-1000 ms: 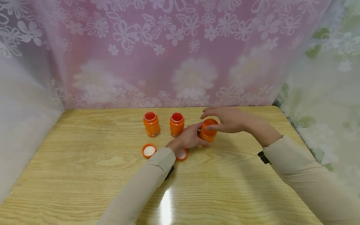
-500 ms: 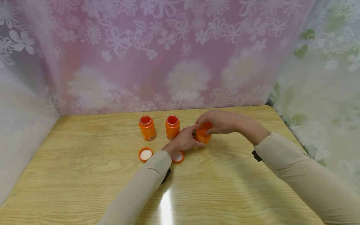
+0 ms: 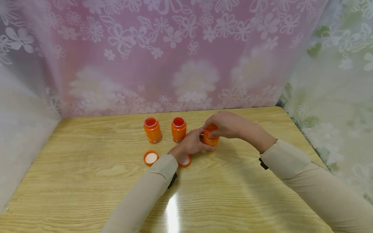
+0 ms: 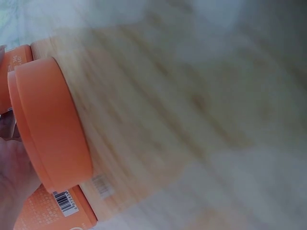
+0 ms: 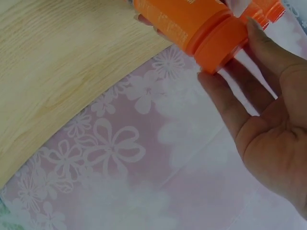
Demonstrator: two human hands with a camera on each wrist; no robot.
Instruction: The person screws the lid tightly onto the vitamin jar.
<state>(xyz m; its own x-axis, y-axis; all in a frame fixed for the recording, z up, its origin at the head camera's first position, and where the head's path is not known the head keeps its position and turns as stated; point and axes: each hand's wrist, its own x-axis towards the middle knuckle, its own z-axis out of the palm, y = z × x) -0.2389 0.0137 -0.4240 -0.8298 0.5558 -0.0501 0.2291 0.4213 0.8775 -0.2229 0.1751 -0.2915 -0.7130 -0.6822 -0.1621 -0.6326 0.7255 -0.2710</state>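
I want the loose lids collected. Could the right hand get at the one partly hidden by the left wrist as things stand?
Probably not yet: the right hand grips the capped jar's lid, and the left wrist partly covers the loose lid. Its right side looks free if the right hand lets go.

Looking forward and down, the head view shares the orange bottles (image 3: 152, 132) with both close-in wrist views.

Blurred lettering (image 5: 165, 24) on the held bottle (image 5: 187, 21)

The right hand (image 5: 274, 128) grips the orange lid (image 5: 220, 44) atop an orange bottle (image 5: 181, 20)
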